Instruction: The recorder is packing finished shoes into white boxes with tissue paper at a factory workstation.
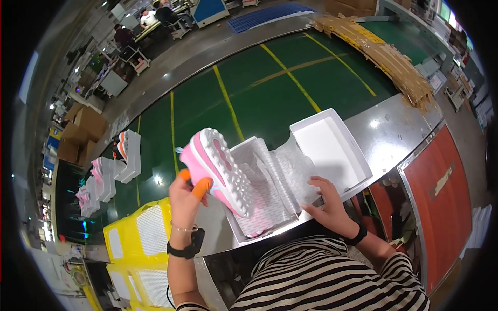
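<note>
Head view: left hand [191,193] is gripping a pink shoe [213,168], partly hiding a box [275,230]; loosely spread right hand [330,208] is perhaps touching paper [293,163]; shoeboxes [134,153] are standing left.

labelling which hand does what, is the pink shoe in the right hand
No, the left hand holds the pink shoe, while the right hand is by the wrapping paper.

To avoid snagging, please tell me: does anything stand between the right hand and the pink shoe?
Yes: a translucent wrapping sheet spreads between the right hand and the pink shoe, partly over the open box.
</note>
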Tool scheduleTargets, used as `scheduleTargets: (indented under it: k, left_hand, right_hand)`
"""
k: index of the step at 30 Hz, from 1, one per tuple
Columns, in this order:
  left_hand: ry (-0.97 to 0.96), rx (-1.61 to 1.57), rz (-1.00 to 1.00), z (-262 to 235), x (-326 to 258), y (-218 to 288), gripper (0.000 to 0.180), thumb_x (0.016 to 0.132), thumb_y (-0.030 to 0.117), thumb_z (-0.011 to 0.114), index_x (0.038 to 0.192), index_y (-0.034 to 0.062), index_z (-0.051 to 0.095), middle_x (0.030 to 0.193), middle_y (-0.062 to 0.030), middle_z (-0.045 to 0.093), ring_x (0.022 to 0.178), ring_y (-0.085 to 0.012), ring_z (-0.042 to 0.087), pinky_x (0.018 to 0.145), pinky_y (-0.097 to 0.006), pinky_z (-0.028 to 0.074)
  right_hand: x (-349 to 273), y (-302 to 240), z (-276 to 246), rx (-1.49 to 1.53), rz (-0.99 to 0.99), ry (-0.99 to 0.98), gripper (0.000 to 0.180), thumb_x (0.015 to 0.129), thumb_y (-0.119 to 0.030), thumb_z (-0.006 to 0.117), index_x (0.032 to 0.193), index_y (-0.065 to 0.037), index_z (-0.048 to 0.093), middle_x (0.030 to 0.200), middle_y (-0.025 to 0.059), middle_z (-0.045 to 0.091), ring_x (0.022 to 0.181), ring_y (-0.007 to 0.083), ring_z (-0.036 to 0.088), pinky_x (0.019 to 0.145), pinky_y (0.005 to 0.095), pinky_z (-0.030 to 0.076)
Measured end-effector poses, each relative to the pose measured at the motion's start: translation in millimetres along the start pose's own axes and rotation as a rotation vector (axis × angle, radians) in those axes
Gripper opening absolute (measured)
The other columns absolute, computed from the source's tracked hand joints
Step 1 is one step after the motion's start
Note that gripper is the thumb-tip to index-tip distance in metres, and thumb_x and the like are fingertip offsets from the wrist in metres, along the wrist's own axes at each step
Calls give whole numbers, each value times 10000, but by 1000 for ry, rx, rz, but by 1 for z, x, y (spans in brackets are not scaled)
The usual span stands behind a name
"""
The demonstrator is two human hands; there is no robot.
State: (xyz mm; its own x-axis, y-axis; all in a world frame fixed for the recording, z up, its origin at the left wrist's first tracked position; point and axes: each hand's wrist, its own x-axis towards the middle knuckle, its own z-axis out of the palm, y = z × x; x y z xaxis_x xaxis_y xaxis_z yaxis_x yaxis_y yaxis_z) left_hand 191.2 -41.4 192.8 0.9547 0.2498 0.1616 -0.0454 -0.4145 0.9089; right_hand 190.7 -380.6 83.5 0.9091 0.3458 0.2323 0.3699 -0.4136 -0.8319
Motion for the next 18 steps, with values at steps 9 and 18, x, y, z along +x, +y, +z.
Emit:
scheduleTargets:
  k: [9, 18]
  left_hand:
    - [-443, 151, -548, 94, 34, -92, 377, 871, 276, 742, 767, -16, 529, 653, -77, 593, 509, -175, 655, 396, -266, 463]
    - [-546, 35, -585, 88, 37, -128, 298, 907, 215, 705, 830, -34, 561, 804, -95, 626, 687, -170, 694, 544, -265, 569]
  right_hand:
    - [-28, 28, 44, 694, 531, -183, 728, 960, -244, 626, 1514, -42, 200, 1458, 142, 347, 1196, 206, 472, 984, 332, 418]
    - [-41, 38, 37, 1343, 1042, -249, 521, 956, -207, 614, 1374, -34, 355, 1236, 94, 545, 1054, 230, 580, 966, 375, 466]
